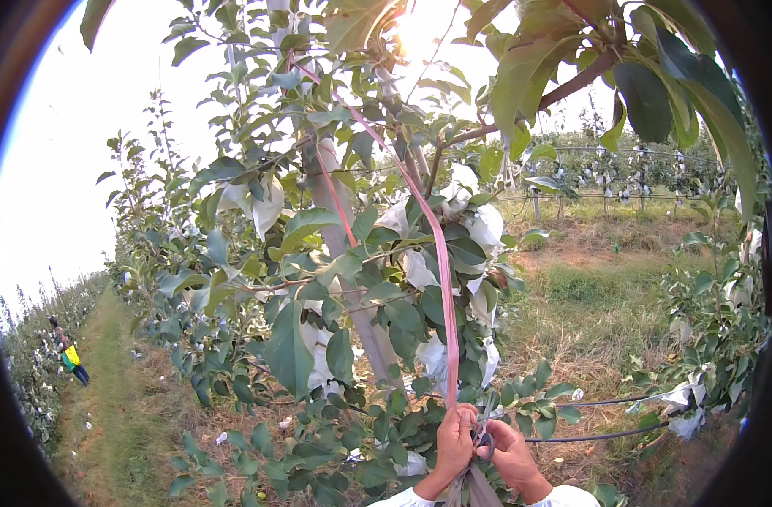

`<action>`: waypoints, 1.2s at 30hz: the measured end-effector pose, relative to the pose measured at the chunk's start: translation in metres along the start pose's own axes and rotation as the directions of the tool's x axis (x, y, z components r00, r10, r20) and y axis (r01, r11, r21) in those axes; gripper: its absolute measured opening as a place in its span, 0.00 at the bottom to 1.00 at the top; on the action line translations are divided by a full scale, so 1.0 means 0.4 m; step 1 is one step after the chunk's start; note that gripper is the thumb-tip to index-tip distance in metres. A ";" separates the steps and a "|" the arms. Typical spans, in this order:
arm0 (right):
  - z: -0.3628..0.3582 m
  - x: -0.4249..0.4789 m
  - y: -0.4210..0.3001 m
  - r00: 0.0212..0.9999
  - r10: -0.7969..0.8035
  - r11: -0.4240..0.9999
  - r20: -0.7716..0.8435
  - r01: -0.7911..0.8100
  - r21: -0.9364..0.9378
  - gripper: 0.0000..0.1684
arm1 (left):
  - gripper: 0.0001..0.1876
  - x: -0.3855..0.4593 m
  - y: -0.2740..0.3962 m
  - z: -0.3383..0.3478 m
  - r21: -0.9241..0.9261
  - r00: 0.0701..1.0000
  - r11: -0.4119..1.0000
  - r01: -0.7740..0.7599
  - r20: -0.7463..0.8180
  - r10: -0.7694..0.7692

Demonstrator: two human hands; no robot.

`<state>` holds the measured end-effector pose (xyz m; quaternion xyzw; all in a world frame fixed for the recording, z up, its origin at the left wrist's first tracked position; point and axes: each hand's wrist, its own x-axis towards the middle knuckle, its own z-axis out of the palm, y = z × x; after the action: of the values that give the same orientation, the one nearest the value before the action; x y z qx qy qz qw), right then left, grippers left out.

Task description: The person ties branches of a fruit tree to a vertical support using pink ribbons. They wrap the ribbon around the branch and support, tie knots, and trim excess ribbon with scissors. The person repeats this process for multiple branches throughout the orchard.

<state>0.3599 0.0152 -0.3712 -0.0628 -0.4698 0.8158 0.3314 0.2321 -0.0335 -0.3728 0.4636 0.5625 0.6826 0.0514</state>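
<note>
In my left hand (pixel 454 440), low in the view, the lower end of a pink plastic strap (pixel 447 298) is pinched. From there the strap runs taut up through the leaves to the upper part of the tree. A thinner pink strand (pixel 336 193) hangs beside the pale post (pixel 316 180). My right hand (pixel 516 459) has its fingers in the dark handles of a pair of scissors (pixel 485 437), whose blades point upward close to my left hand. Greyish-brown cloth or strips (pixel 475 491) hang below both hands; what holds them is hidden.
White-bagged fruits (pixel 484 225) hang among the tree's leaves around the post. A leafy branch (pixel 576 82) reaches across the upper right. Dark hoses or wires (pixel 595 437) run low at right. Down the grassy lane (pixel 117 355) at far left stands a person (pixel 69 355).
</note>
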 end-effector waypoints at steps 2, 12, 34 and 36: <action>-0.004 -0.002 0.007 1.000 -0.021 0.997 0.006 0.022 -0.072 0.36 | 0.11 -0.019 -0.005 0.008 0.059 0.996 0.995 0.080 0.030 -0.082; 0.012 -0.052 -0.022 0.992 -0.022 0.935 -0.123 -0.023 -0.354 0.20 | 0.13 -0.087 -0.034 0.021 0.023 0.998 0.998 0.064 -0.003 -0.064; 0.024 0.024 -0.109 0.984 0.043 0.855 0.174 -0.127 0.503 0.25 | 0.10 -0.143 0.038 -0.097 -0.320 0.878 0.853 0.411 0.392 -0.276; 0.062 0.046 -0.143 0.961 0.089 0.862 0.263 -0.207 0.463 0.25 | 0.07 -0.150 0.035 -0.079 -0.257 0.616 0.564 0.785 0.413 -0.671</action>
<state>0.3630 0.0275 -0.3076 0.0827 -0.2788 0.9323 0.2151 0.2506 -0.0970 -0.3939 0.2525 0.5334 0.6312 0.5034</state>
